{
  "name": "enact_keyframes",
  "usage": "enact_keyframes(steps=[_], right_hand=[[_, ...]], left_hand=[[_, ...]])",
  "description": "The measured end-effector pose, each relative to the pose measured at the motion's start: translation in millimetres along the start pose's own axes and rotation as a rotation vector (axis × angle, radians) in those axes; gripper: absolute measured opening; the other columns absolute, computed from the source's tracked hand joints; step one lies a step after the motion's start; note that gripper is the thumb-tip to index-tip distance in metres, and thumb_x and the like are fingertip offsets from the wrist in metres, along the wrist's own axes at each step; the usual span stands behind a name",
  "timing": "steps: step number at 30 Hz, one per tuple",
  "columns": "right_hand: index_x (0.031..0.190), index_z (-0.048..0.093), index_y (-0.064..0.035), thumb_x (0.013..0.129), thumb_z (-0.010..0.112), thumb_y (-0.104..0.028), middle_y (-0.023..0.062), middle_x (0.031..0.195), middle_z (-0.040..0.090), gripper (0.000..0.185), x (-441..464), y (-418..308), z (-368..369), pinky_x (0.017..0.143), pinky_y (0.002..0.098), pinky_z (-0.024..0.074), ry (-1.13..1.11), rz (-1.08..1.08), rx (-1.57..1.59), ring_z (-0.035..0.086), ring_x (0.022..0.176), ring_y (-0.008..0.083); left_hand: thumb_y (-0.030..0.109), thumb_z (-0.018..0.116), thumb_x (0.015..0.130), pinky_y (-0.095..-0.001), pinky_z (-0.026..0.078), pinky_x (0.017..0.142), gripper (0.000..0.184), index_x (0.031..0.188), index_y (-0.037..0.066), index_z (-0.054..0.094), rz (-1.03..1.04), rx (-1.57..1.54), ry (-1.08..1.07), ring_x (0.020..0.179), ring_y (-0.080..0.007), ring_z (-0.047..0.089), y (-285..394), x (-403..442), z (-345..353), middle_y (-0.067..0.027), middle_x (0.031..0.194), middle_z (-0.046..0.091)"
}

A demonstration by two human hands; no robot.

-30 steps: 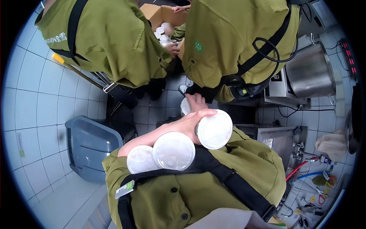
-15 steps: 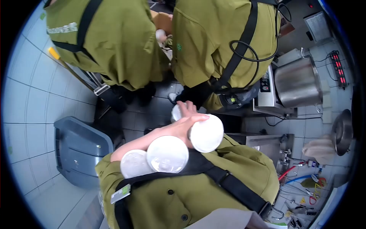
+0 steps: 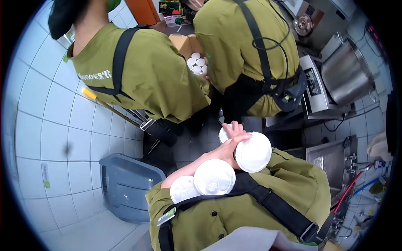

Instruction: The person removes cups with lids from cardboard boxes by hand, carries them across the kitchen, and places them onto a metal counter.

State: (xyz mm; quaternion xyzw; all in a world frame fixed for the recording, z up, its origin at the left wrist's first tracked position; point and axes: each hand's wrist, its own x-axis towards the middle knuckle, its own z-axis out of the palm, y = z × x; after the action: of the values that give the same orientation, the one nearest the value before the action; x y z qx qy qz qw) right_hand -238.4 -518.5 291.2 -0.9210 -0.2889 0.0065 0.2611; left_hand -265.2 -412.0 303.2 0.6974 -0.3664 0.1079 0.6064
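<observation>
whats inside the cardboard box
Several round white tubs show in the box; whatever lies beneath them, or behind a co-worker's sleeve, is covered.

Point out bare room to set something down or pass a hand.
Bare: the grey plastic bin lid, between white tiled wall and left forearm; dark floor tiles between that forearm and co-workers' legs. Crowded: left hand to olive shirt, packed with round white containers; brown cardboard box between both co-workers.
</observation>
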Motion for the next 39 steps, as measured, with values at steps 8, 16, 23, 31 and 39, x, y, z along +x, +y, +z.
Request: enact_keyframes(steps=[8, 16, 23, 31, 39], right_hand=[[0.115, 0.051, -0.0023, 0.069, 0.061, -0.026, 0.0189, 0.106, 0.047, 0.053, -0.6, -23.2, -16.1, 0.080, 0.0390, 0.0413, 0.026, 0.029, 0.069, 0.048, 0.097, 0.0330], [0.115, 0.052, -0.0061, 0.066, 0.064, -0.025, 0.0172, 0.106, 0.046, 0.055, -10.2, 25.7, 39.0, 0.080, 0.0396, 0.0420, 0.110, 0.071, 0.007, 0.047, 0.099, 0.0319], [0.116, 0.052, -0.0081, 0.065, 0.065, -0.025, 0.0164, 0.106, 0.046, 0.055, -10.0, 31.9, 39.2, 0.080, 0.0400, 0.0422, 0.060, 0.082, -0.010, 0.047, 0.100, 0.0315], [0.117, 0.051, -0.0112, 0.065, 0.066, -0.024, 0.0156, 0.108, 0.045, 0.056, -6.8, 40.7, 38.6, 0.081, 0.0405, 0.0424, 0.029, 0.073, -0.010, 0.047, 0.101, 0.0309], [0.119, 0.050, -0.0133, 0.065, 0.066, -0.024, 0.0154, 0.109, 0.044, 0.057, -6.3, 45.3, 34.7, 0.081, 0.0410, 0.0426, -0.010, 0.069, -0.001, 0.046, 0.101, 0.0305]], left_hand=[[0.007, 0.082, 0.053, -0.0307, 0.034, 0.089, 0.098, 0.127, 0.017, 0.018, -0.030, 0.056, 0.041, 0.111, -0.0245, 0.037, 1.8, 2.6, 7.8, -0.0146, 0.112, 0.034], [0.024, 0.059, 0.074, -0.0285, 0.030, 0.093, 0.043, 0.110, 0.011, 0.041, -0.661, -0.692, 0.197, 0.113, -0.0135, 0.033, -32.8, -23.9, 28.6, -0.0053, 0.108, 0.034], [0.020, 0.057, 0.075, -0.0272, 0.030, 0.097, 0.046, 0.118, 0.013, 0.041, -0.817, -1.070, 0.297, 0.120, -0.0118, 0.032, -38.4, -32.8, 38.4, -0.0052, 0.120, 0.035], [0.011, 0.058, 0.079, -0.0272, 0.033, 0.097, 0.058, 0.129, 0.016, 0.029, -0.726, -1.082, 0.290, 0.122, -0.0117, 0.034, -46.6, -34.1, 41.9, -0.0066, 0.133, 0.030], [0.015, 0.053, 0.083, -0.0268, 0.028, 0.100, 0.058, 0.133, 0.016, 0.025, -0.560, -0.862, 0.080, 0.126, -0.0102, 0.027, -51.9, -39.6, 41.1, -0.0070, 0.136, 0.027]])
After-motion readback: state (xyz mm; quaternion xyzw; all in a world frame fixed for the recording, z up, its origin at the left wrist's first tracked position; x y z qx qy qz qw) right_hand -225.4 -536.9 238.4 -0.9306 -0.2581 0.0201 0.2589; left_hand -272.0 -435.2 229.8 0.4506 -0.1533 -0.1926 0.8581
